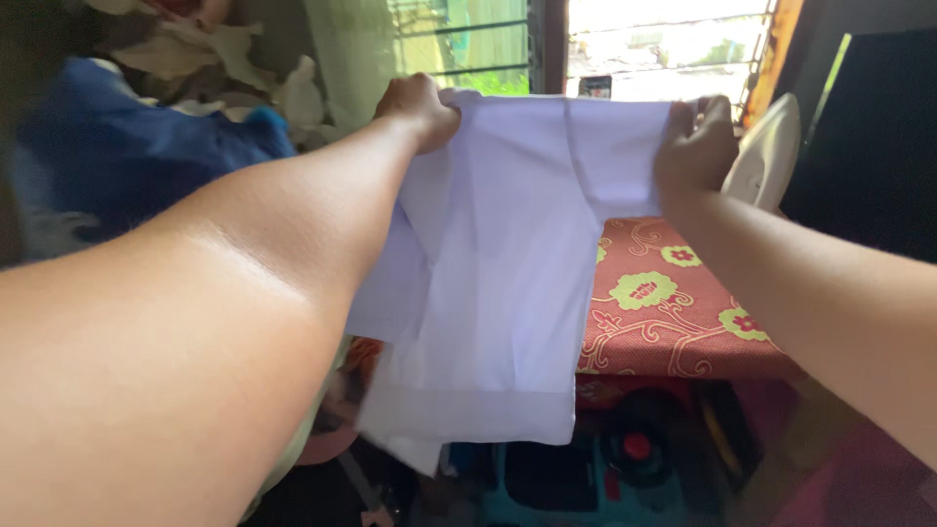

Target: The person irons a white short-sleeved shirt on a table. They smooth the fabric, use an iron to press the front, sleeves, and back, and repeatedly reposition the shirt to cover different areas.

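White shirt up in the air, held out at arm's length in front of the window, and both hands are on it. Left hand is clenched around the top edge on one side, knuckles up, cloth bunched inside the fist; right hand pinches the other top corner, fingers curled over the fabric. Between the two grips the upper edge runs fairly taut, and the rest of the garment hangs straight down, a sleeve folding loose under the left forearm and the wide hem dangling lowest. Behind the hanging cloth sits a surface covered in red fabric with green flower shapes, partly hidden by the shirt. Just past the right hand, a white iron stands on end near that surface's far corner. Off to the left, well apart from the shirt, a blue heap of cloth lies blurred, with pale crumpled pieces above it.
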